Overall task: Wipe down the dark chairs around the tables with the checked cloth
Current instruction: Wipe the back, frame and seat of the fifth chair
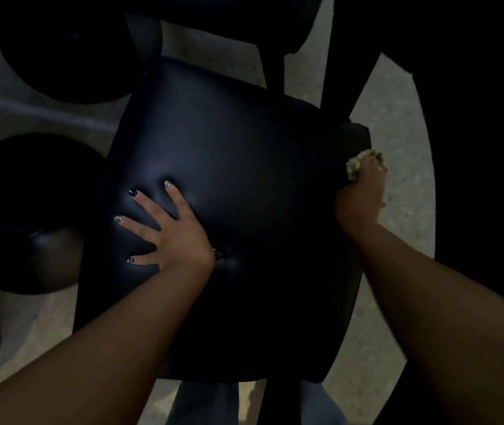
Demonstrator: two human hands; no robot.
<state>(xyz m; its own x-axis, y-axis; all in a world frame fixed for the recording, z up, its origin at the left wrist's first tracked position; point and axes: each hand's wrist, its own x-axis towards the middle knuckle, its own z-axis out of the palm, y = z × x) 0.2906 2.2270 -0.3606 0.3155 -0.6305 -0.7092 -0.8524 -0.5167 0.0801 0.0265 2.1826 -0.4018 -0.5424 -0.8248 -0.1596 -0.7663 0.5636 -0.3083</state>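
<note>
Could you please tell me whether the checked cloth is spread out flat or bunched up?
Bunched up: the checked cloth is a crumpled wad gripped in the right hand at the chair seat's right edge.

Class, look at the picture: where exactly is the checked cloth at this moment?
In the head view, the checked cloth is bunched in the right hand, at the right edge of the dark chair seat. The left hand presses flat on the seat.

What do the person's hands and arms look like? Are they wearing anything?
Both forearms are bare, no sleeves show. The left hand has long nails, some painted dark, some pale and glittery. The right hand is blurred, so its nails cannot be made out.
</note>
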